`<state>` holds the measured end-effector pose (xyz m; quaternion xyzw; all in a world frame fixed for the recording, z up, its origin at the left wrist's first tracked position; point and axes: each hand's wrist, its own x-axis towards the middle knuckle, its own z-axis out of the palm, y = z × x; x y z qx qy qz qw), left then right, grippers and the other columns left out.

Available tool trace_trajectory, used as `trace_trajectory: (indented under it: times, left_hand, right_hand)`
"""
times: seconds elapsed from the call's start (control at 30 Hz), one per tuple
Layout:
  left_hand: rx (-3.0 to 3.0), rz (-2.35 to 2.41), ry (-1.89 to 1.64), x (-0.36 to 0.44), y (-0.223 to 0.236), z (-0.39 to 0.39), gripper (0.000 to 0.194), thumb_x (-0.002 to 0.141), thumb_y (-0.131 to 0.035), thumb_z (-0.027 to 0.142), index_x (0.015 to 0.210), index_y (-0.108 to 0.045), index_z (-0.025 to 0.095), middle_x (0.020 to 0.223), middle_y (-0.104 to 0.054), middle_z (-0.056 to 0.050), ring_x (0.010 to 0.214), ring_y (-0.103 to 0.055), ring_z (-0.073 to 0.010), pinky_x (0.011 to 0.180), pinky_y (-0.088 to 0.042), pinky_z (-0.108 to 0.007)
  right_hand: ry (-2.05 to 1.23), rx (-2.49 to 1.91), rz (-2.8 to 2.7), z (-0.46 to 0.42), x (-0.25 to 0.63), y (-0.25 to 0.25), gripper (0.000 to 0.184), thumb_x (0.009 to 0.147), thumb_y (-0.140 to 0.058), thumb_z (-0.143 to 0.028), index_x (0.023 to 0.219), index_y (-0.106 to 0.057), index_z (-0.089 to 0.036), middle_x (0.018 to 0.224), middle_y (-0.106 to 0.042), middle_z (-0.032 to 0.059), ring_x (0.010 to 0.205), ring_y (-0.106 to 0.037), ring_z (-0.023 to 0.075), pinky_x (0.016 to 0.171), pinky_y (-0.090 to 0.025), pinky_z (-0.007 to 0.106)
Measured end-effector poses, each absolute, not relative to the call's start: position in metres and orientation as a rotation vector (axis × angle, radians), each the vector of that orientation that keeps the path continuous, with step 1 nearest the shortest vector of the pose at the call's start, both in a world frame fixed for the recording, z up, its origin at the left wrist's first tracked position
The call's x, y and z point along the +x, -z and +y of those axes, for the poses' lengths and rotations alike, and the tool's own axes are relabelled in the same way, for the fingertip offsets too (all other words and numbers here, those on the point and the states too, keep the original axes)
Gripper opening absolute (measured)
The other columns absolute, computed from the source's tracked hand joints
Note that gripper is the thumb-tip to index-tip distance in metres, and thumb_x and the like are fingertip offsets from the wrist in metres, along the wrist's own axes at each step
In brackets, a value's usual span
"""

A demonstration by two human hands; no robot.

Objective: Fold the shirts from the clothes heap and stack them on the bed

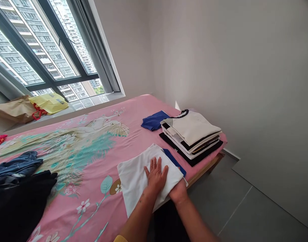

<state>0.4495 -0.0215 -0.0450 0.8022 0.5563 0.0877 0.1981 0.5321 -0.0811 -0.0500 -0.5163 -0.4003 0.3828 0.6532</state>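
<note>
Left hand (156,175) spread wide and flat on a folded white garment (143,176) at the pink bed's (98,188) near edge, right hand (178,191) tucked under its corner, grip hidden, folded stack (191,134) near the far corner.

The right hand (178,192) has its fingers hidden under the white cloth (141,176).

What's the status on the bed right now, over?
Left hand flat on folded white garment. Right hand gripping its near edge, fingers tucked under. Blue garment beneath; folded clothes stack just beyond, not touching.
</note>
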Motion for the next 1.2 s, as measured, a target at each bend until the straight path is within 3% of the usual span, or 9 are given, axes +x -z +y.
trace_trajectory:
  times: [0.1, 0.27, 0.43, 0.57, 0.7, 0.83, 0.97, 1.07, 1.2]
  left_hand:
    - [2.332, 1.539, -0.259, 0.448, 0.049, -0.029, 0.065, 0.085, -0.030, 0.058, 0.142, -0.025, 0.027, 0.152, -0.012, -0.007, 0.140, -0.005, -0.0279, 0.107, 0.006, -0.060]
    - [2.391, 1.584, -0.378, 0.453, 0.056, -0.040, 0.070, 0.080, -0.042, 0.059, 0.141, -0.028, 0.029, 0.152, -0.013, -0.007, 0.140, -0.004, -0.0311, 0.107, 0.011, -0.058]
    - [2.355, 1.504, -0.395, 0.438, 0.043, -0.057, 0.069, 0.082, -0.039, 0.059, 0.141, -0.030, 0.023, 0.150, -0.019, -0.011, 0.139, -0.011, -0.0307, 0.107, 0.008, -0.061]
    - [2.447, 1.395, -0.480, 0.387, 0.032, -0.100, 0.070, 0.084, -0.037, 0.056, 0.144, -0.019, 0.025, 0.151, -0.017, -0.007, 0.140, -0.011, -0.0267, 0.109, 0.009, -0.059]
    - [2.391, 1.453, -0.393, 0.330, 0.047, -0.141, 0.078, 0.080, -0.047, 0.051, 0.145, -0.008, 0.030, 0.152, -0.012, -0.002, 0.140, -0.007, -0.0290, 0.109, 0.006, -0.062]
    - [2.334, 1.488, -0.323, 0.303, 0.074, -0.160, 0.081, 0.079, -0.051, 0.044, 0.144, -0.005, 0.033, 0.152, -0.007, 0.000, 0.139, -0.004, -0.0322, 0.106, 0.002, -0.067]
    - [2.312, 1.434, -0.378, 0.299, 0.087, -0.171, 0.078, 0.079, -0.052, 0.042, 0.144, -0.010, 0.034, 0.152, -0.008, -0.001, 0.139, -0.008, -0.0321, 0.106, -0.001, -0.068]
    - [2.159, 1.516, -0.611, 0.295, 0.085, -0.178, 0.069, 0.080, -0.052, 0.037, 0.142, -0.024, 0.030, 0.152, -0.013, -0.003, 0.139, -0.012, -0.0294, 0.110, -0.015, -0.058]
    - [1.542, 1.709, -1.014, 0.283, 0.073, -0.171, 0.060, 0.079, -0.051, 0.031, 0.134, -0.038, 0.014, 0.141, -0.038, -0.016, 0.131, -0.035, -0.0283, 0.106, -0.033, -0.046]
  right_hand:
    - [-1.164, -1.013, -0.686, -0.120, 0.556, 0.057, 0.069, 0.090, -0.005, -0.058, 0.118, -0.057, -0.023, 0.119, -0.059, 0.0112, 0.109, -0.056, 0.0240, 0.089, -0.048, 0.046]
    - [-0.913, -1.164, -0.446, -0.168, 0.587, 0.046, 0.040, 0.084, -0.044, -0.050, 0.115, -0.057, -0.028, 0.122, -0.057, 0.0073, 0.117, -0.051, 0.0234, 0.095, -0.045, 0.047]
    - [-0.912, -1.254, -0.957, -0.140, 0.558, -0.011, 0.038, 0.081, -0.052, -0.048, 0.109, -0.062, -0.024, 0.123, -0.057, 0.0077, 0.117, -0.050, 0.0243, 0.100, -0.039, 0.042]
    - [-0.987, -1.209, -1.534, -0.104, 0.516, -0.040, 0.033, 0.085, -0.048, -0.043, 0.110, -0.063, -0.025, 0.122, -0.058, 0.0053, 0.119, -0.047, 0.0230, 0.103, -0.035, 0.042]
    - [-0.862, -1.008, -2.120, -0.073, 0.472, -0.018, 0.031, 0.089, -0.043, -0.035, 0.114, -0.061, -0.028, 0.127, -0.055, 0.0020, 0.128, -0.039, 0.0222, 0.110, -0.019, 0.048]
    - [-0.647, -0.887, -2.500, -0.030, 0.430, 0.032, 0.045, 0.086, -0.048, -0.040, 0.130, -0.048, -0.029, 0.141, -0.038, 0.0028, 0.135, -0.025, 0.0242, 0.111, 0.000, 0.051]
    - [-0.586, -1.239, -2.539, 0.022, 0.396, 0.061, 0.059, 0.087, -0.041, -0.048, 0.140, -0.032, -0.024, 0.148, -0.023, 0.0045, 0.138, -0.013, 0.0228, 0.109, 0.010, 0.050]
    - [-0.629, -1.455, -2.505, 0.048, 0.382, 0.063, 0.059, 0.089, -0.033, -0.049, 0.141, -0.030, -0.022, 0.149, -0.022, 0.0053, 0.139, -0.011, 0.0225, 0.109, 0.006, 0.051]
    - [-0.752, -1.484, -2.570, 0.070, 0.391, 0.053, 0.062, 0.082, -0.044, -0.043, 0.139, -0.034, -0.022, 0.146, -0.030, 0.0052, 0.135, -0.023, 0.0225, 0.110, -0.014, 0.042]
